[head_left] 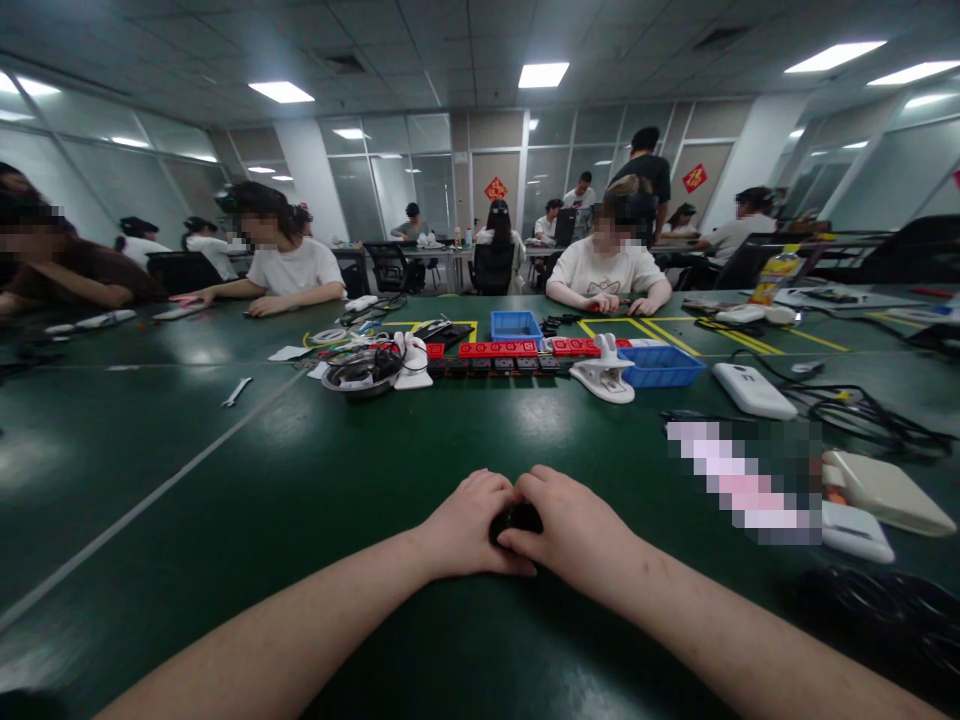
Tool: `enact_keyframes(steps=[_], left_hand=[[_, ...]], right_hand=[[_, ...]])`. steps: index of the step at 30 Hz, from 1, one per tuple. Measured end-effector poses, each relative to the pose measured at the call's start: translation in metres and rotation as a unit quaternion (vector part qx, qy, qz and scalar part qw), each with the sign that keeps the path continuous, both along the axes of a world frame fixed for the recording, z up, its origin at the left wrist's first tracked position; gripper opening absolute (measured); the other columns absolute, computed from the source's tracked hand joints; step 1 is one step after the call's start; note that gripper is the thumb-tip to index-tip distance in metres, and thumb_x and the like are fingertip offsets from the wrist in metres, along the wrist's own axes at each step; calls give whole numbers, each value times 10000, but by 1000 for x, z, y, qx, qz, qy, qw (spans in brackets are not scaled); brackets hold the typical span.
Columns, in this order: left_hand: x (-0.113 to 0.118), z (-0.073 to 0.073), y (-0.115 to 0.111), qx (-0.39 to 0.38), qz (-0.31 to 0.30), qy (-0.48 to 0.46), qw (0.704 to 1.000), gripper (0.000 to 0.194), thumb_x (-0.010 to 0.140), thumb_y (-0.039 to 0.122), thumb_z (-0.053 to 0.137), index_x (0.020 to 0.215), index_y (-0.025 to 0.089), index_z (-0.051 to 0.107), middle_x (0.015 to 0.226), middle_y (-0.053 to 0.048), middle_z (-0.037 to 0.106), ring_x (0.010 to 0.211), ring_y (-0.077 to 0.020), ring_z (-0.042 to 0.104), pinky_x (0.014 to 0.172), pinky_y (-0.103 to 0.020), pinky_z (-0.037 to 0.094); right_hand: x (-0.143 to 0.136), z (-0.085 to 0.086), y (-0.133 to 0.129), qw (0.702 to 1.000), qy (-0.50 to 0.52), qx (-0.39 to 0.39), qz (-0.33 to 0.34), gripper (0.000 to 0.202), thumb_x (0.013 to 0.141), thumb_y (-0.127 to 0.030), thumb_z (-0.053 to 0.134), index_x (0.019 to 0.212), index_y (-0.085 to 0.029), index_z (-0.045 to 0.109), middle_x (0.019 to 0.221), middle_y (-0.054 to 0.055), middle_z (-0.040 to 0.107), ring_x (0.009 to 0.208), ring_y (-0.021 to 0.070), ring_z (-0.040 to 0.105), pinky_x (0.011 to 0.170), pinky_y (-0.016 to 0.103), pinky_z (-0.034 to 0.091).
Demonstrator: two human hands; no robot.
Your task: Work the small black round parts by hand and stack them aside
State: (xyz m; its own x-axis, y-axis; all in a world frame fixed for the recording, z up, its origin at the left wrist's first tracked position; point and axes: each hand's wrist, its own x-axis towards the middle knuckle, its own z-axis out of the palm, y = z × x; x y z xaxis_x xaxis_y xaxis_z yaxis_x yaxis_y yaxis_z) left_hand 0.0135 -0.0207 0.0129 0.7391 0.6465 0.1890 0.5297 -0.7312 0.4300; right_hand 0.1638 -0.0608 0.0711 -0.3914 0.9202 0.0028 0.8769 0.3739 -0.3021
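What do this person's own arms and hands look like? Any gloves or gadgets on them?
The left hand and right hand wear no gloves, and no watch, bracelet or cable shows. The left forearm and right forearm are bare, with no sleeve on them.

Across the green table (300,480) from me, a person in a white T-shirt (609,270) is at the far edge. A wrench (236,392) lies left of a metal bowl (354,391); a white clamp (611,381) stands just beside a blue bin (664,374), with a white device (754,390) to its right, near black cables (862,412).
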Motion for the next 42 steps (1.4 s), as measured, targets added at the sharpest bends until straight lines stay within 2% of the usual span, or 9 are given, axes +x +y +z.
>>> enact_keyframes(steps=[4, 10, 15, 20, 26, 29, 33, 38, 42], left_hand=[[0, 0, 1, -11, 3, -13, 1000, 506, 546, 482, 720, 920, 188, 548, 918, -29, 522, 877, -214, 481, 802, -345, 399], [-4, -1, 5, -38, -21, -23, 999, 463, 549, 446, 741, 928, 225, 592, 947, -15, 500, 900, -201, 467, 792, -318, 395], [-9, 2, 11, -48, -70, -3, 996, 354, 582, 455, 723, 862, 258, 630, 955, 1, 509, 937, -201, 458, 825, -316, 370], [-9, 0, 12, -40, -87, -5, 995, 352, 587, 468, 715, 865, 267, 637, 1016, -1, 522, 984, -210, 451, 873, -326, 343], [-9, 4, 9, -61, -52, -7, 997, 546, 526, 499, 733, 983, 239, 587, 1021, -25, 514, 983, -239, 462, 877, -361, 363], [-7, 7, 5, -63, -40, -14, 997, 688, 505, 500, 740, 1093, 226, 508, 1063, -41, 503, 997, -257, 459, 890, -394, 358], [-1, 5, -3, -49, -10, -14, 999, 748, 492, 537, 727, 1105, 201, 463, 1043, -55, 508, 963, -256, 465, 889, -418, 356], [3, 0, -8, -16, 14, 7, 1000, 679, 504, 594, 685, 1015, 189, 494, 974, -53, 512, 936, -255, 467, 939, -479, 291], [2, 0, -6, -22, -5, 11, 1000, 668, 533, 583, 680, 1049, 204, 488, 971, -43, 520, 931, -246, 480, 969, -492, 250]], right_hand=[[1, 5, 1, 999, 3, 5, 37, 219, 700, -283, 623, 860, -135, 598, 849, 67, 550, 768, 186, 527, 695, 309, 425], [10, 17, -1, 985, 21, -26, 169, 262, 705, -118, 595, 963, -158, 620, 962, 69, 598, 896, 185, 548, 833, 317, 407], [14, 21, -3, 967, 40, -57, 247, 269, 706, 12, 496, 826, -172, 652, 921, 19, 644, 954, 154, 553, 1020, 361, 246], [12, 22, -3, 952, 49, -73, 295, 290, 727, 21, 452, 777, -178, 657, 889, -7, 661, 942, 131, 560, 996, 305, 285], [14, 28, -5, 962, 85, -57, 252, 269, 732, -36, 489, 856, -219, 642, 903, -27, 647, 926, 134, 558, 1051, 444, 119], [15, 32, -6, 975, 101, -15, 196, 211, 745, -108, 537, 914, -198, 625, 930, 12, 630, 908, 148, 553, 1014, 414, 224], [11, 26, -4, 995, 39, 1, 90, 154, 740, -221, 579, 871, -164, 636, 858, 62, 605, 823, 189, 551, 751, 316, 428], [5, 15, 0, 998, 1, -26, 54, 147, 724, -269, 606, 818, -164, 651, 797, 54, 585, 758, 179, 551, 681, 282, 426], [5, 15, 0, 998, 6, -37, 51, 162, 730, -262, 609, 855, -171, 658, 819, 54, 581, 774, 178, 552, 699, 281, 422]])
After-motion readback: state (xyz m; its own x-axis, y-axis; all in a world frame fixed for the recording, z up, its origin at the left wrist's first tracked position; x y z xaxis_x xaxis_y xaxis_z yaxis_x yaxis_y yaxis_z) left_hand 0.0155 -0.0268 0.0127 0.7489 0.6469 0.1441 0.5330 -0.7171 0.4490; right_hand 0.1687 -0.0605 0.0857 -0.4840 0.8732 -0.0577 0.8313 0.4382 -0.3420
